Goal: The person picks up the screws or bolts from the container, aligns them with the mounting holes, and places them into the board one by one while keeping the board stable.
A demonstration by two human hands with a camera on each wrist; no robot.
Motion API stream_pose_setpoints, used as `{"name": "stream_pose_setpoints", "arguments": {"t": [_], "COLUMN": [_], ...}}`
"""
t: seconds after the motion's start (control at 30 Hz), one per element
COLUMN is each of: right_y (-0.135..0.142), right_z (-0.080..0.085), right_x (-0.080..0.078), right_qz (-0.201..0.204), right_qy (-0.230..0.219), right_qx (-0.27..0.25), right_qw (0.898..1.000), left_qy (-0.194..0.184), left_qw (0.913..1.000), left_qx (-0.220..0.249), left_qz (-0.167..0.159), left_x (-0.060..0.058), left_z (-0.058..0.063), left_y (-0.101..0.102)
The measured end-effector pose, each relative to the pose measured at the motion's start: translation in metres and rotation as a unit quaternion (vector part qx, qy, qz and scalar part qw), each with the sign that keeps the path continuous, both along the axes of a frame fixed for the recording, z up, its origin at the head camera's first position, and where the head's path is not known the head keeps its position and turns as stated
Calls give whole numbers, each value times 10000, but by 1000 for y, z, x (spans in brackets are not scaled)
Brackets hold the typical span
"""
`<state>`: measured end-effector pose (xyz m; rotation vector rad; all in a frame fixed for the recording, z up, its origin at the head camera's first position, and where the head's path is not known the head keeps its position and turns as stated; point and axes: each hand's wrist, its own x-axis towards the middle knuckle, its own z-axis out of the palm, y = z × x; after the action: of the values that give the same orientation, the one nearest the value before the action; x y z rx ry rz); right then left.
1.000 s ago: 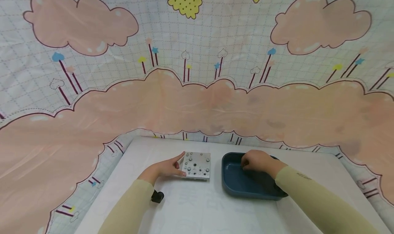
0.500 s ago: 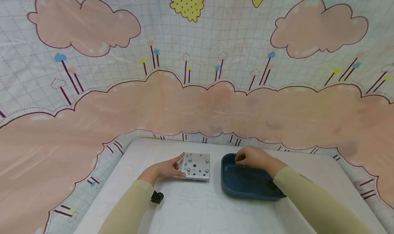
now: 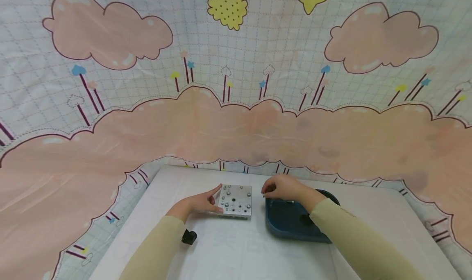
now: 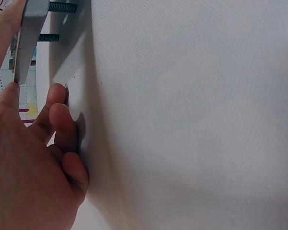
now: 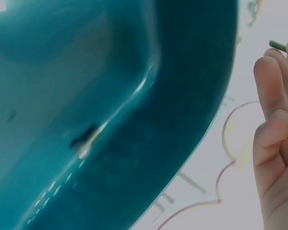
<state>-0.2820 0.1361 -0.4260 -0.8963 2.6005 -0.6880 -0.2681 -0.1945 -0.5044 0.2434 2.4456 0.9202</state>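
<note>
A square silver metal plate (image 3: pixel 240 193), dotted with several screw heads and holes, lies on the white table. My left hand (image 3: pixel 199 202) holds it by the left edge, index finger at the far corner and thumb at the near one. Threaded screw ends (image 4: pixel 62 7) stick out of its underside in the left wrist view. Between thumb and fingertip my right hand (image 3: pixel 284 188) pinches a small screw (image 5: pixel 277 45), its threaded end showing. That hand is over the far left rim of the dark blue tray (image 3: pixel 295 235), right of the plate.
Inside the tray, a small dark piece (image 5: pixel 84 141) lies by the wall in the right wrist view. A small black object (image 3: pixel 189 237) is at the left wrist. Behind the table (image 3: pixel 221 255) hangs a cloud-patterned cloth (image 3: pixel 258 132).
My right hand has come up from inside the tray and moved left toward the plate, the screw now showing at its fingertips. The left hand keeps its hold on the plate.
</note>
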Motion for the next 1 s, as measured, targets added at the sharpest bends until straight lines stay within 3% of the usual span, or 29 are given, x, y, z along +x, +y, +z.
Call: {"name": "stream_pose_setpoints", "arguments": {"t": [0.3,0.6,1.0], "right_y": [-47,-71,-91], "right_z": [-9,-18,-24], "right_x": [1,-3,-2], "right_qz": [178,221,-36], "right_qy": [-457,-874,-655], "right_qx": [-108,102,725], "right_qw": [9987,9959,9952], "left_qy": [-80,-73,-51], "left_qw": [9999,9999,9999], "left_qx": [75,29,89], "left_qz": [99,96,43], "left_x": [3,2,-1], "left_z": [1,2,-3], "left_y": [0,-1,-3]}}
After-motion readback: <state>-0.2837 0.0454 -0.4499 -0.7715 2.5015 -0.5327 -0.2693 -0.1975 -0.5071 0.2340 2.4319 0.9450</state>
